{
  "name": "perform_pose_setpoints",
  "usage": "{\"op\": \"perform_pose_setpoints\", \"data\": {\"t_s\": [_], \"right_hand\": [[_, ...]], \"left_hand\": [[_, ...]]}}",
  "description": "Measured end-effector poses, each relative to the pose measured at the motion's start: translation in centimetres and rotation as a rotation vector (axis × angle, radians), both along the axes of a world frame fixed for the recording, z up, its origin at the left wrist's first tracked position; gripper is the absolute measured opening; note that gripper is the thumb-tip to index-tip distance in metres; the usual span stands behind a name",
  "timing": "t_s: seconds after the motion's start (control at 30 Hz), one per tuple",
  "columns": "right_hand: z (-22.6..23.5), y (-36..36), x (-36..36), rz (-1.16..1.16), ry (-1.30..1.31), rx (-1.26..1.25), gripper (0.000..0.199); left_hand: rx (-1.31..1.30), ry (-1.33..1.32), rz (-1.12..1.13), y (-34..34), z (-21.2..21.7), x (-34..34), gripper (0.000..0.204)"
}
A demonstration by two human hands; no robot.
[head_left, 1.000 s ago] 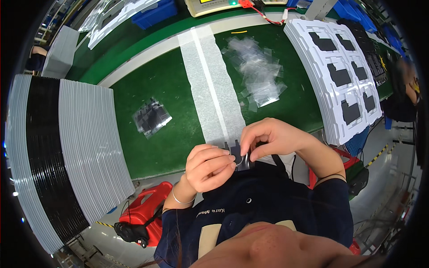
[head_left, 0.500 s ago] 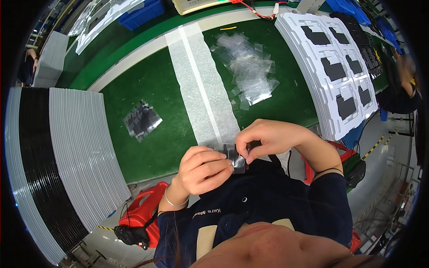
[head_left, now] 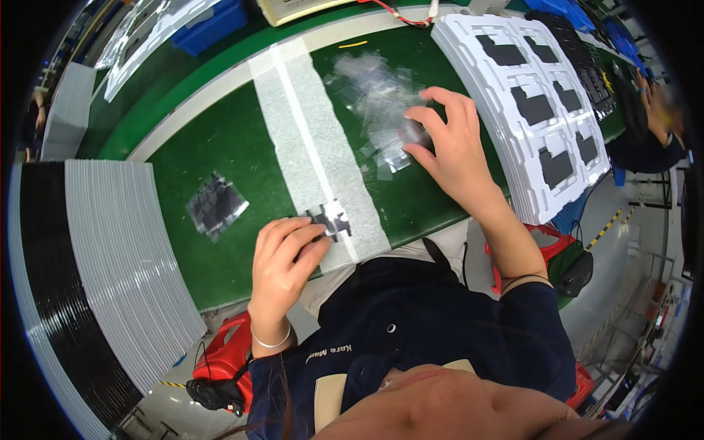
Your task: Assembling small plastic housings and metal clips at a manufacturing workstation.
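My left hand (head_left: 282, 260) pinches a small flat black piece with shiny clear film (head_left: 334, 221) at its edge, over the near end of a whitish textured strip (head_left: 312, 139). My right hand (head_left: 458, 143) is above the right side of a loose pile of clear film pieces (head_left: 378, 103), thumb and fingers apart. A dark, blurred patch shows between thumb and forefinger; whether it is film touching them, I cannot make out. Left of the strip, a smaller heap of dark pieces with clear edges (head_left: 218, 205) lies on the green work surface (head_left: 242, 147).
A stack of white moulded trays (head_left: 499, 121), with black flat parts in its pockets, stands at the right. Tall stacked grey and black sheets (head_left: 121, 249) stand at the left. A yellow strip (head_left: 353, 45) lies beyond the films. Another person (head_left: 653, 139) is at far right.
My hands have come apart. The right one has moved forward and right to the clear film pile; the left one has moved left and slightly forward with the black piece.
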State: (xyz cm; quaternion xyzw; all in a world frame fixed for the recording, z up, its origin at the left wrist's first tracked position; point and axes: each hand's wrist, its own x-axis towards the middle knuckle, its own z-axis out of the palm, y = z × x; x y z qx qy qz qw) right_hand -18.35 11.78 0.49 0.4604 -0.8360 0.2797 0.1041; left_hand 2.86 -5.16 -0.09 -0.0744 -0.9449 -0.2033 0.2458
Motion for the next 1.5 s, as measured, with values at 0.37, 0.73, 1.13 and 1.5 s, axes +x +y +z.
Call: {"op": "perform_pose_setpoints", "data": {"t_s": [0.37, 0.73, 1.13, 1.5], "right_hand": [[8.6, 16.2, -7.1, -0.135, -0.250, 0.313, 0.042], [9.2, 18.4, -9.6, 0.112, -0.261, 0.623, 0.035], [1.2, 5.3, 4.6, 0.328, -0.930, -0.400, 0.013], [-0.7, -0.4, 4.5, 0.684, -1.645, -0.449, 0.056]], "left_hand": [[0.022, -0.255, 0.007, -0.6, 0.5, 0.9, 0.034], [-0.051, -0.085, 0.177, 0.4, 0.7, 0.2, 0.024], [1.572, -0.366, -0.329, 7.0, -0.5, -3.0, 0.048], [1.743, -0.498, -0.410, 6.2, 0.3, -0.9, 0.028]]}}
